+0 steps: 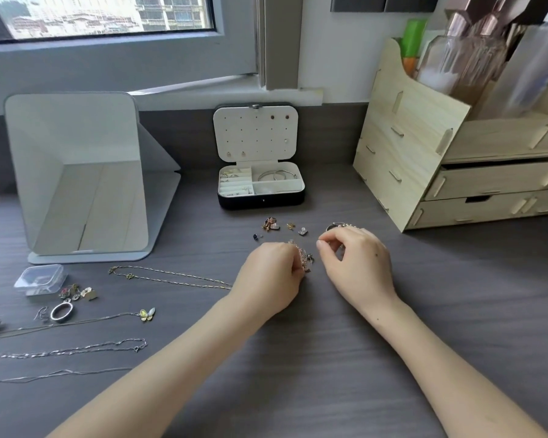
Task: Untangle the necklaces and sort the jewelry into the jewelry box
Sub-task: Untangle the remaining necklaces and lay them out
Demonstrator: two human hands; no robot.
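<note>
My left hand grips a bunched rose-gold chain on the dark desk. My right hand hovers just right of it with thumb and forefinger pinched together; whether a fine strand is between them I cannot tell. The open jewelry box stands behind, with bangles and small pieces in its tray and studs on its lid. Loose earrings lie between box and hands. A ring pile peeks out behind my right hand. A gold necklace, a butterfly pendant necklace and silver chains lie stretched out at left.
A folding mirror stands at the left rear. A small clear plastic case, charms and a ring sit in front of it. A wooden drawer organizer with bottles fills the right rear.
</note>
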